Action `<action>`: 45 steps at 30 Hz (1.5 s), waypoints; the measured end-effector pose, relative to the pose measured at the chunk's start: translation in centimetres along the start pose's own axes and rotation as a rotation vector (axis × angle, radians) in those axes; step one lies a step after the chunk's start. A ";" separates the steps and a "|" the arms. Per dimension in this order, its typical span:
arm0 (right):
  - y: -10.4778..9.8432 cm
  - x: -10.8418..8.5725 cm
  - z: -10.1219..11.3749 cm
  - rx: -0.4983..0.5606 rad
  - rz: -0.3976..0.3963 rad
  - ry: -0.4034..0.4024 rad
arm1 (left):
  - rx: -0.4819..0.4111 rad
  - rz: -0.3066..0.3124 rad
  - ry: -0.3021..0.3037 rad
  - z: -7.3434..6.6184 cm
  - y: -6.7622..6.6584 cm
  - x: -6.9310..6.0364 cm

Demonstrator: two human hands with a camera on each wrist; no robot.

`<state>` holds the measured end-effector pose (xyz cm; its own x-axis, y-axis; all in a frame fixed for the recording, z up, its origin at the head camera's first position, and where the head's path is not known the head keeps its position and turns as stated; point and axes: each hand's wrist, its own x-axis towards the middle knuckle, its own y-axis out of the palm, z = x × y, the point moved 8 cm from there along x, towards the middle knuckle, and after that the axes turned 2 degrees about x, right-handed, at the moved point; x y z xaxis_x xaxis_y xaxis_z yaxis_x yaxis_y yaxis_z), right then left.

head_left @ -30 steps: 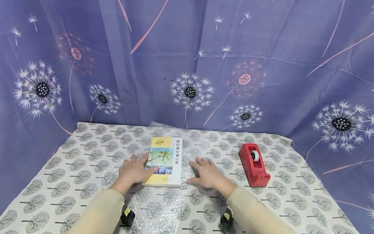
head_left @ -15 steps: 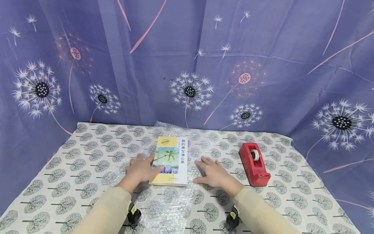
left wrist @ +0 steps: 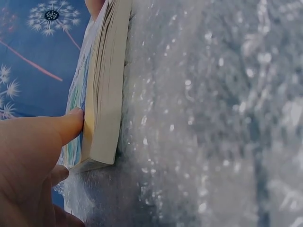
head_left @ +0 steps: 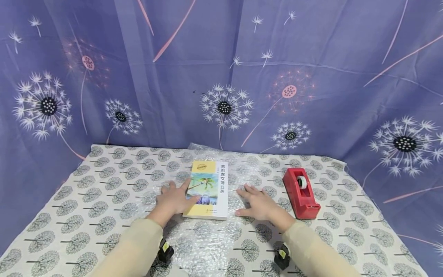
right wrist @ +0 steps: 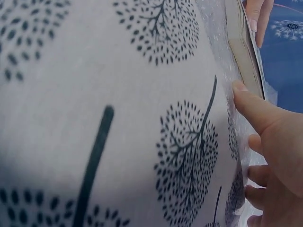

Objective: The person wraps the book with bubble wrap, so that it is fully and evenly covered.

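Observation:
A paperback book (head_left: 209,209) with a yellow and white cover and a palm picture lies flat on a sheet of clear bubble wrap (head_left: 204,246). My left hand (head_left: 173,201) rests at the book's left side, thumb and a finger spread onto its cover; in the left wrist view the thumb touches the cover's edge above the page block. To the right of the book, my right hand (head_left: 261,204) lies with spread fingers on the bubble wrap, apart from the book in the head view. It holds nothing.
A red tape dispenser (head_left: 301,194) with a roll of tape stands to the right of my right hand. Under everything is a tree-patterned tablecloth (head_left: 114,200). A purple dandelion curtain (head_left: 166,96) hangs behind the table.
The book, the bubble wrap and both hands have shifted to the right together, nearer the tape dispenser. The finger poses look much the same.

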<state>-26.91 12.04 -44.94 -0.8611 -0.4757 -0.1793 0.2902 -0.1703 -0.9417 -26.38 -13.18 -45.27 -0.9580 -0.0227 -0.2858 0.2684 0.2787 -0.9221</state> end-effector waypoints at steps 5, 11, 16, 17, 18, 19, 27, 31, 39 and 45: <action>-0.2 -0.4 -0.5 0.004 0.004 0.007 | 0.010 0.006 0.001 -0.9 0.1 0.1; -0.6 -0.6 -0.9 0.034 0.009 0.007 | 0.003 0.004 -0.004 -1.8 0.1 -0.1; -0.8 -0.8 -1.5 0.051 0.022 0.021 | -0.002 0.001 -0.006 -2.4 0.3 -0.1; -0.8 -0.8 -1.6 0.057 0.024 0.020 | 0.000 0.002 -0.008 -2.5 0.4 0.0; -0.8 -0.9 -1.7 0.059 0.028 0.023 | 0.000 0.002 -0.008 -2.6 0.4 0.1; -0.8 -0.9 -1.8 0.064 0.029 0.021 | 0.002 0.004 -0.008 -2.7 0.5 0.1; -0.9 -1.1 -2.9 0.076 0.058 0.049 | 0.026 0.005 -0.015 -3.3 0.7 0.5; -1.0 -1.2 -3.1 0.085 0.067 0.060 | 0.033 0.010 -0.022 -3.6 0.7 0.5; -1.2 -1.7 -2.3 0.009 0.004 0.004 | 0.041 0.010 -0.023 -3.9 0.1 0.5; -1.4 -3.1 -0.2 -0.039 -0.073 -0.141 | 0.064 0.004 -0.004 -4.1 -0.2 0.5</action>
<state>-24.72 13.97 -43.16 -0.8114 -0.5802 -0.0714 0.2107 -0.1763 -0.9615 -27.35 -9.31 -44.21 -0.9565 -0.0259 -0.2906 0.2783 0.2169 -0.9357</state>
